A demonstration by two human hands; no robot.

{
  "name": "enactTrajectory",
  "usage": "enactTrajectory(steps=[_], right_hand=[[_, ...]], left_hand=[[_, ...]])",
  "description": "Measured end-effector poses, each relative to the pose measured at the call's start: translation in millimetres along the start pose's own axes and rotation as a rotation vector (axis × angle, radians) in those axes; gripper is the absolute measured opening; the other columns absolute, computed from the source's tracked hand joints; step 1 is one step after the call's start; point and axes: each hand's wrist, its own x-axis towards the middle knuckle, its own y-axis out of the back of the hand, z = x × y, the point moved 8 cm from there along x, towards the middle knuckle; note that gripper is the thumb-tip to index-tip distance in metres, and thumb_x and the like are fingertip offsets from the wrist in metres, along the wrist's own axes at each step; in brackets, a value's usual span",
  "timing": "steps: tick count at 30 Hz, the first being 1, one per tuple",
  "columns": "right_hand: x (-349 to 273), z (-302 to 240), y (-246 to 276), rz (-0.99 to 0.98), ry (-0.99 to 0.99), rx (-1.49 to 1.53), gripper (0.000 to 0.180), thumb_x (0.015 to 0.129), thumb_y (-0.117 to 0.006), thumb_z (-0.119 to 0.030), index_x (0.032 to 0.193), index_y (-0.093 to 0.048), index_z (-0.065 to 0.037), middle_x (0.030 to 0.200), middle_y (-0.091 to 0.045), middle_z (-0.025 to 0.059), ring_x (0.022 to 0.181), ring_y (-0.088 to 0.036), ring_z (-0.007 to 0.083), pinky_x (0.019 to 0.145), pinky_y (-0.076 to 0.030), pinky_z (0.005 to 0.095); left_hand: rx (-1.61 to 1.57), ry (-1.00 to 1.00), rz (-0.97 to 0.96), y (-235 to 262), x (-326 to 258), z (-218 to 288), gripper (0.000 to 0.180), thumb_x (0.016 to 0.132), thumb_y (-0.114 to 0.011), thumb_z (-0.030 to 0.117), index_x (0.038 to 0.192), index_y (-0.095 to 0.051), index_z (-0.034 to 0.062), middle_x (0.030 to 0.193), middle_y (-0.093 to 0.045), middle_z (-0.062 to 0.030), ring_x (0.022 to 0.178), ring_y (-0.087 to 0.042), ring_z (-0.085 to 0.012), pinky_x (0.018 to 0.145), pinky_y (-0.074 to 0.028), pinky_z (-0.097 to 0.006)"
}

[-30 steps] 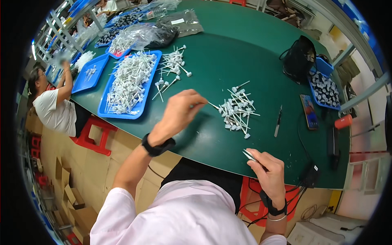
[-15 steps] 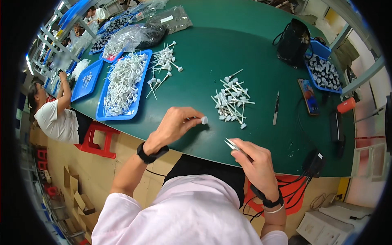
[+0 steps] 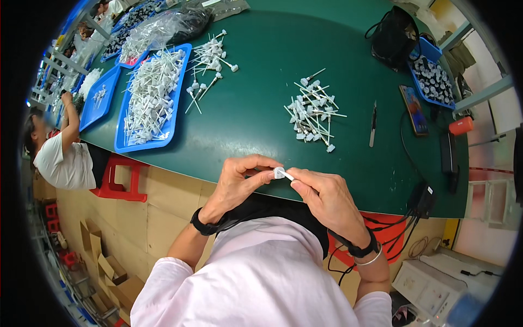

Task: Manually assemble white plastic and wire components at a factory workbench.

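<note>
White plastic, a small cap-and-stem piece [image 3: 280, 173] sits pinched between my left hand [image 3: 239, 182] and right hand [image 3: 327, 199] just off the green bench [image 3: 256, 109] edge, fingertips closed on it; I should keep both parts aligned, pressing gently.

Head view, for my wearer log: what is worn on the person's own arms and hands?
Bare hands, no gloves. Left hand: black band on its wrist. Right hand: black band plus thin silver bangle. Short pale pink shirt sleeves; forearms uncovered.
</note>
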Motion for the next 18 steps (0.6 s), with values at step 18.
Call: enactTrajectory(steps=[18], right_hand=[[-2.5,-5.3,-1.6,-0.085,-0.053,0.019,0.018,0.096,-0.059,-0.013,0.11,-0.066,-0.003,0.068,-0.058,0.02,0.059,-0.055,0.0387,0.055,-0.041,0.0441]], left_hand=[[0.041,-0.083,0.019,2.7,-1.9,3.0,0.016,0.09,-0.068,-0.002,0.105,-0.073,-0.0029,0.102,-0.072,-0.0117,0.086,-0.067,-0.0135,0.076,-0.057,-0.024]])
